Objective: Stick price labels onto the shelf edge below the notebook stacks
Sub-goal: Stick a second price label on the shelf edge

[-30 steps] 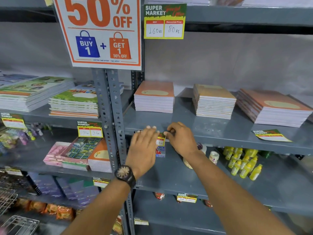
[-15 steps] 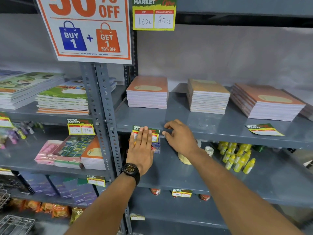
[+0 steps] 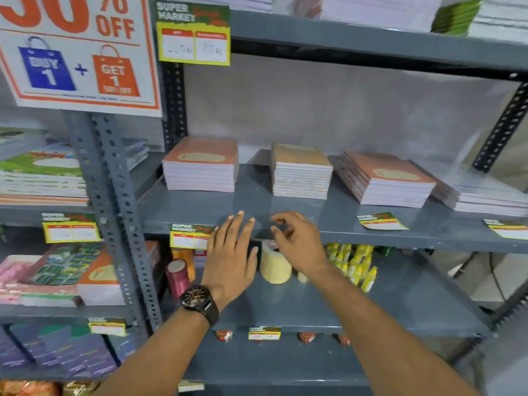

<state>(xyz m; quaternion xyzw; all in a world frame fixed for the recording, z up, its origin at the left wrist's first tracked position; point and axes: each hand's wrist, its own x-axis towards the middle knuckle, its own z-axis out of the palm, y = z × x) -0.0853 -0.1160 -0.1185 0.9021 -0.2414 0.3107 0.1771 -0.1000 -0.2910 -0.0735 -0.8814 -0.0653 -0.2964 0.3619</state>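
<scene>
shelf edge (image 3: pixel 357 237): grey metal lip under the notebook stacks; one price label (image 3: pixel 188 237) is seen stuck at its left end, below the left notebook stack (image 3: pixel 201 167), partly hidden by the left hand.
left hand (image 3: pixel 231 252): held flat and open, fingers spread, nothing gripped; fingertips lie over the lip just right of the stuck label.
right hand (image 3: pixel 297 241): fingers loosely curled, thumb and forefinger apart, nothing seen between them; it hangs in front of the lip below the gap between the left and middle notebook stack (image 3: pixel 301 172).
loose labels: one loose label (image 3: pixel 381 221) lies flat on the shelf board in front of the right notebook stack (image 3: pixel 383 181); a second label (image 3: pixel 507 228) lies further right, near the picture's border. neither is stuck on the lip.
step in hand: judged to be the finish of the first label and the move to the next one.
how it is done well: the stuck label is best smoothed from its middle outwards with flat fingers, so that no corner lifts. the next label should be lifted by one corner only, held level with the lip, centred beneath its own stack, and pressed at the top first.
care: sharpness is poor, so it cannot be told whether the stuck label sits quite straight.
</scene>
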